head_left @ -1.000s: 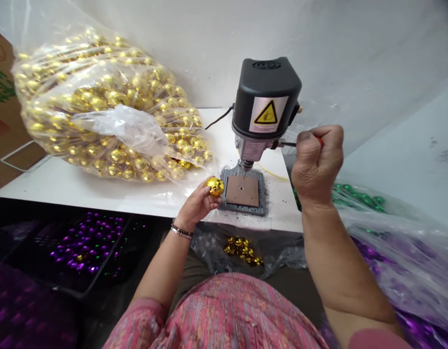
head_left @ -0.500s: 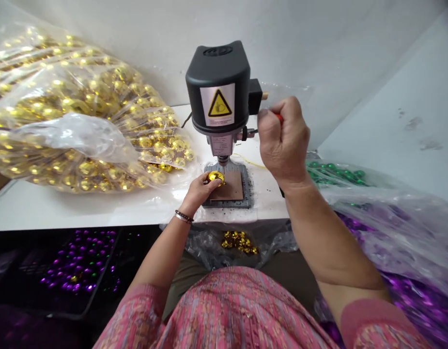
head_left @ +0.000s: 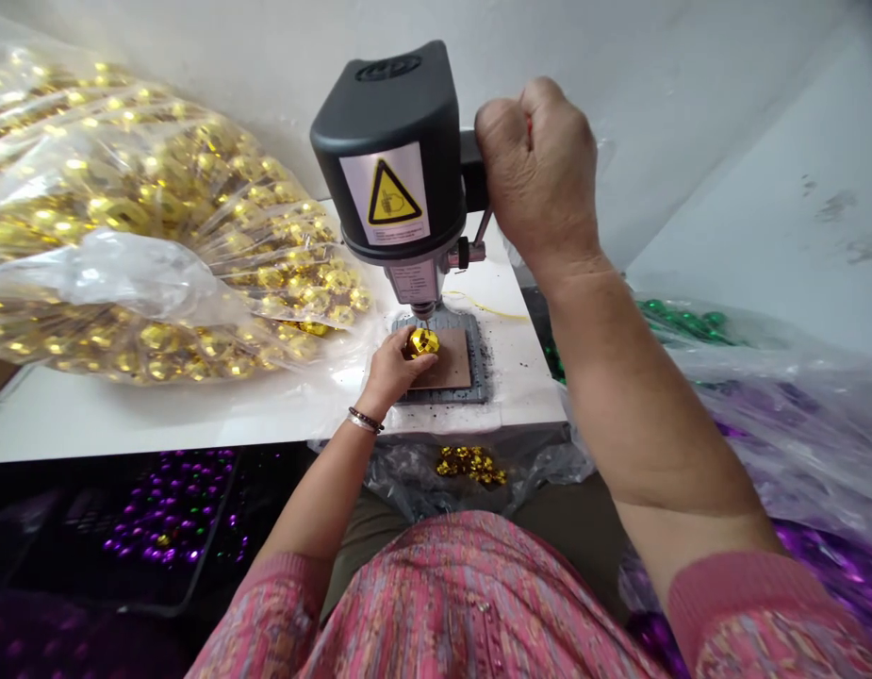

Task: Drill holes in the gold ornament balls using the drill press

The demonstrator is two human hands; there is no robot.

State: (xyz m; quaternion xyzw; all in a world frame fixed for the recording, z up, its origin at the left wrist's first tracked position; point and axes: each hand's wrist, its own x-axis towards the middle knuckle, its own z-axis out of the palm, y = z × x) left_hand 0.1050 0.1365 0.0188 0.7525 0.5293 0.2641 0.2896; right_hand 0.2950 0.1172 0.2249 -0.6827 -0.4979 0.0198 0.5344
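A small bench drill press [head_left: 393,160] with a black head and a yellow warning label stands on a white table [head_left: 159,415]. My left hand [head_left: 391,368] is closed on a shiny gold ball [head_left: 422,342], holding it on the drill's brown base plate [head_left: 450,372] right under the bit. My right hand [head_left: 538,170] is a fist wrapped round the drill's feed lever beside the head; the lever's end is hidden inside the fist.
A large clear bag of gold balls [head_left: 139,226] lies on the table at the left. Purple balls fill a dark crate [head_left: 167,519] below left. Bags of green balls [head_left: 680,321] and purple balls [head_left: 824,490] lie at the right. Gold balls sit in a bag [head_left: 470,464] on my lap.
My left hand carried the gold ball from beside the base onto the plate under the bit. My right fist stayed on the lever and rose in the picture as my head came closer.
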